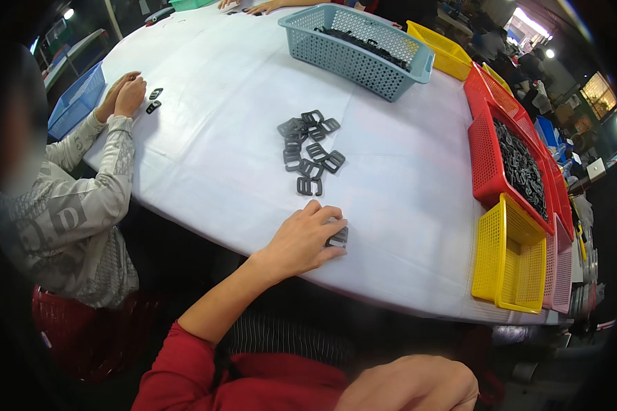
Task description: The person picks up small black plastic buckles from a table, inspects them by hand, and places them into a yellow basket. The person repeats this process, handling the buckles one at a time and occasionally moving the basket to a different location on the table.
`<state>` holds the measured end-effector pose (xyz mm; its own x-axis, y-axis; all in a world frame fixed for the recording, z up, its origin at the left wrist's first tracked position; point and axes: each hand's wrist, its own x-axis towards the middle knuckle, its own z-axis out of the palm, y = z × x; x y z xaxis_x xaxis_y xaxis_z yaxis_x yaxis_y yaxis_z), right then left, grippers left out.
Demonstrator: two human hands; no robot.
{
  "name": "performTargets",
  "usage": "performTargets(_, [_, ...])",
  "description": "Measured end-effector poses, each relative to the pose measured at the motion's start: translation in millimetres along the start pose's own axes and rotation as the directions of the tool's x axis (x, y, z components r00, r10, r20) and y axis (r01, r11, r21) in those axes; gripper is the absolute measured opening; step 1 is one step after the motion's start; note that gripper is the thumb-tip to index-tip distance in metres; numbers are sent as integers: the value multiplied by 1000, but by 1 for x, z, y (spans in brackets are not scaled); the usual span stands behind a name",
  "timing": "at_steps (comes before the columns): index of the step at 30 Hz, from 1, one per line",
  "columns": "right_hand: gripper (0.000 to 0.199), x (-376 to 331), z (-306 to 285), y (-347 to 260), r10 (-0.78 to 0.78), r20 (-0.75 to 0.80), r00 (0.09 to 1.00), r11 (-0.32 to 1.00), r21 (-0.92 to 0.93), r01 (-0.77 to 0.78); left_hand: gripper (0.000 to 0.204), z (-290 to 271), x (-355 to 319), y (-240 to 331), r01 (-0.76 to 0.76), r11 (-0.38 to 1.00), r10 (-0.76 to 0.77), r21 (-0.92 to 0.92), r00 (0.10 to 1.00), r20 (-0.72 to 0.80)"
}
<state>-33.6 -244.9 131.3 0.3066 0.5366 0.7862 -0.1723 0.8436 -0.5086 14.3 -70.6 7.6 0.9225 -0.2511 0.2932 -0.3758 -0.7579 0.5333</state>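
Note:
My left hand reaches over the white table, its fingers curled around a black plastic strap buckle near the table's front edge. Just beyond it lies a loose pile of similar black buckles, some overlapping; each looks like a small frame with slots. My right hand is low in the picture, close to my body and off the table. Only its back shows, so its fingers and anything in them are hidden.
A blue-grey basket of black parts stands at the far side. Along the right edge are a red basket full of black parts, a yellow basket and a pink one. At left, a co-worker's hands are near two buckles.

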Motion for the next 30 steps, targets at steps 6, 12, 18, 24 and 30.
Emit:
performTargets(6, [44, -49, -48, -26, 142, -656, 742, 396, -649, -650, 43, 8, -1, -6, -27, 986, 18, -164, 998, -54])
performTargets(12, [43, -101, -79, 38, 136, -630, 764, -542, -693, -475, 37, 9, -10, 5, 85, 986, -109, -143, 979, -170])
performTargets(18, [49, -104, -76, 51, 109, -694, 711, -626, -604, -493, 36, 8, -10, 7, 41, 997, -51, -58, 984, -168])
performTargets(24, [52, -95, -71, 63, 130, -719, 682, -726, -538, -429, 38, 11, -9, 5, 35, 997, -45, -62, 986, -163])
performTargets(30, [54, -99, -60, 63, 144, -718, 681, -704, -558, -440, 38, 11, -10, 4, 22, 998, -33, -67, 985, -169])
